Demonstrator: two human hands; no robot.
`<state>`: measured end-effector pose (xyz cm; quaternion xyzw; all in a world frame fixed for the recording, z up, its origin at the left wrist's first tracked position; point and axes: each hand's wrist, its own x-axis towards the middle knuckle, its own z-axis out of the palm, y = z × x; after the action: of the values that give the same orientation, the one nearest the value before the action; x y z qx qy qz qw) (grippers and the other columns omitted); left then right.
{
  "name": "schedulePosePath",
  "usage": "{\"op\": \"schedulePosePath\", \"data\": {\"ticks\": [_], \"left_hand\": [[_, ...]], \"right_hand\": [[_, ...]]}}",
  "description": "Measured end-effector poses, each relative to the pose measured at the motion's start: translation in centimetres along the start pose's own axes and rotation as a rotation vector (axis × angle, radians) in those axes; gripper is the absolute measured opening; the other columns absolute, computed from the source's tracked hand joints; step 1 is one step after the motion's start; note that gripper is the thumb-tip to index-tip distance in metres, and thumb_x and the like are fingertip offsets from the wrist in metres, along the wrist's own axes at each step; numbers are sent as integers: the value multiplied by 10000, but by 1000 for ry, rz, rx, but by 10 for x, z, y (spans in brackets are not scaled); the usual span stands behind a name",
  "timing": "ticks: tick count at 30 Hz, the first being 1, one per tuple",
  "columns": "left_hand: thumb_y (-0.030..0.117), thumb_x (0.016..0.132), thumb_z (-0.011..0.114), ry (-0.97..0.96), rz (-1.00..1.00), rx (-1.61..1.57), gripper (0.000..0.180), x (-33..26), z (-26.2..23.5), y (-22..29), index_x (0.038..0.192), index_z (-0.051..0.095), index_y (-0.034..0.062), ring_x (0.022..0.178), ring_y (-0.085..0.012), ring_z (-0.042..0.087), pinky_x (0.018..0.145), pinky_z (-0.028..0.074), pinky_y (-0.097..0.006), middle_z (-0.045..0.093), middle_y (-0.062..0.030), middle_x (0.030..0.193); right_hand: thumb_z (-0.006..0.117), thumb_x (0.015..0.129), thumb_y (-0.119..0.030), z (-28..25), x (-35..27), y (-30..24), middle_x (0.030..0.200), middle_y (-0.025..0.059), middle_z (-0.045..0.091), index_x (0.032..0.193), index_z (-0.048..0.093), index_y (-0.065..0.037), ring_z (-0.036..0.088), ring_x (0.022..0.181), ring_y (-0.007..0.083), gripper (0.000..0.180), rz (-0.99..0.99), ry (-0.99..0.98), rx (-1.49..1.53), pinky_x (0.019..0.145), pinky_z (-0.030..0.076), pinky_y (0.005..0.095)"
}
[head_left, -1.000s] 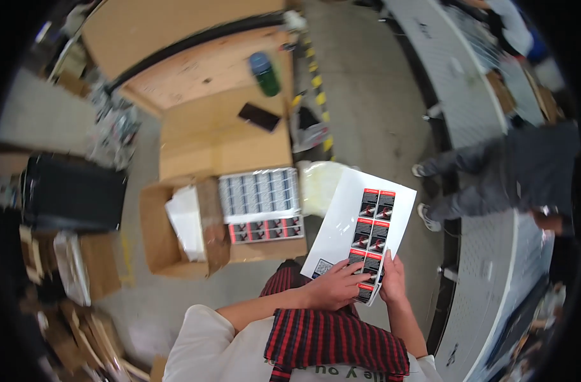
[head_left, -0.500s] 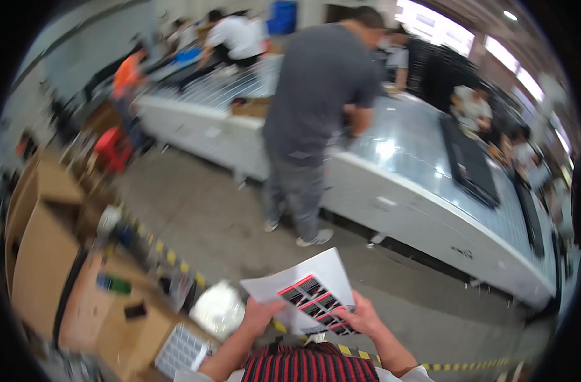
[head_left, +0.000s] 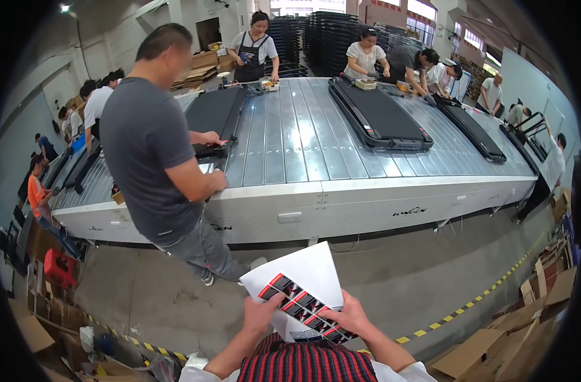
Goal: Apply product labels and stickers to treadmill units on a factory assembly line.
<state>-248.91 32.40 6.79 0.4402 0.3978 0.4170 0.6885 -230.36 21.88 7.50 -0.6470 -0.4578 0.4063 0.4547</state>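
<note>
In front of my body I hold white paper sheets [head_left: 309, 270], tilted, with a block of black and red printed labels [head_left: 297, 304] along the lower part. My left hand [head_left: 260, 315] grips the left edge, its thumb lying over the printed block. At the lower right edge, my right hand [head_left: 346, 317] pinches the sheets with its thumb on top. The fingers under the paper are hidden. A red and black striped apron [head_left: 303, 361] shows just below the sheets.
Across the aisle runs a long metal-topped conveyor [head_left: 290, 137] bearing black treadmill-like decks [head_left: 383, 114]. A person in a grey shirt [head_left: 147, 146] works at its near side; several others stand beyond. Cardboard [head_left: 475, 350] lies at right, a red stool [head_left: 60, 267] at left, yellow-black floor tape [head_left: 453, 315] between.
My view has swung to the right, so the grey-shirted person now appears further left. My left thumb has come onto the labels. Both hands still hold the sheets.
</note>
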Motion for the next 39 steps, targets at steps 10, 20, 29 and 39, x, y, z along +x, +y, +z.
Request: {"op": "schedulePosePath", "data": {"ticks": [10,20,29,39], "left_hand": [[105,769,610,-198,31,71,222,173,47,20,963,588,-2,779,-93,541,682,444,-249,605,-37,874],[131,744,655,-289,-5,43,279,318,85,53,970,577,-12,763,-118,564,677,463,-259,614,-52,872],[111,781,599,-251,23,125,221,403,129,65,965,575,-10,772,-96,552,668,454,-245,604,-40,872],[32,695,672,-122,28,-235,383,478,211,59,1045,521,12,883,-162,553,782,447,-313,578,-73,968]], "right_hand": [[696,674,-136,-51,136,-12,945,125,605,1063,497,27,570,863,157,466,42,212,-17,769,448,285],[703,683,-158,-82,278,-30,915,105,607,1034,508,26,569,822,144,443,-33,367,107,737,453,278],[716,657,-113,-153,386,-6,924,96,604,1020,512,26,565,844,145,439,-34,151,215,745,457,286],[707,674,-153,-260,489,-2,943,105,598,1113,468,11,559,861,147,527,-171,-81,130,773,439,275]]}}
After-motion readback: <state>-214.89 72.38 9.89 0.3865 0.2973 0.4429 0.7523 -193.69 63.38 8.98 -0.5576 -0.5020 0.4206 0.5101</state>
